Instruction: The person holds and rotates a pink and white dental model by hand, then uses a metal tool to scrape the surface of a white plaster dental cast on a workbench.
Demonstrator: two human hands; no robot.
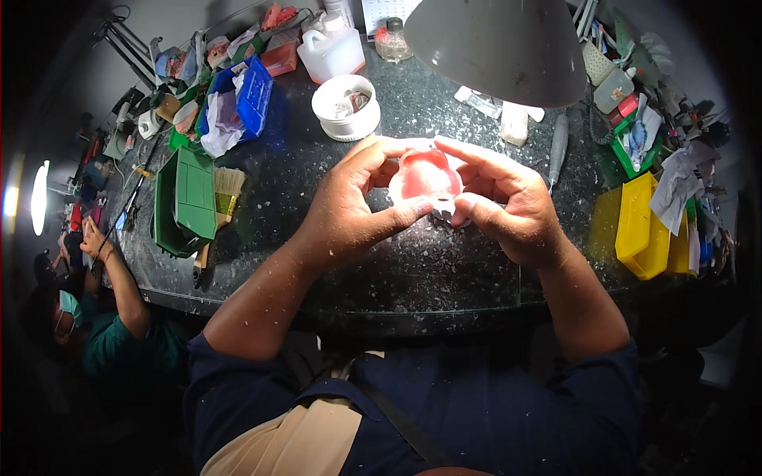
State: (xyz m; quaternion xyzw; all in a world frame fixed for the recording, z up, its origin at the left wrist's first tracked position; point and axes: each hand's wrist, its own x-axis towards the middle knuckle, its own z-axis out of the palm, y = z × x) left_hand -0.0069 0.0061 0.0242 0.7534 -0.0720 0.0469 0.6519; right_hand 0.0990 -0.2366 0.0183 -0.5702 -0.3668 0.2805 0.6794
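Observation:
Both hands hold a small white plaster dental cast [394, 187] with a smooth pink plate [429, 176] over its middle. It is raised a little above the dark bench. My left hand [349, 194] grips its left side, the thumb pressed at the near edge. My right hand [508, 198] closes on the right side, its thumb also at the near edge and a forefinger at the far rim. Between the thumbs a small pale part sticks out; its detail is too small to tell. The fingers behind the cast are partly hidden.
Ahead stand a round white pot [347, 111], a translucent jug [331, 51] and a grey lamp shade [496, 47]. Green [184, 198] and blue bins [254, 99] and a brush [228, 186] lie left. A grey-handled tool [559, 147] and yellow bin [639, 230] are right. Another person [119, 333] works left.

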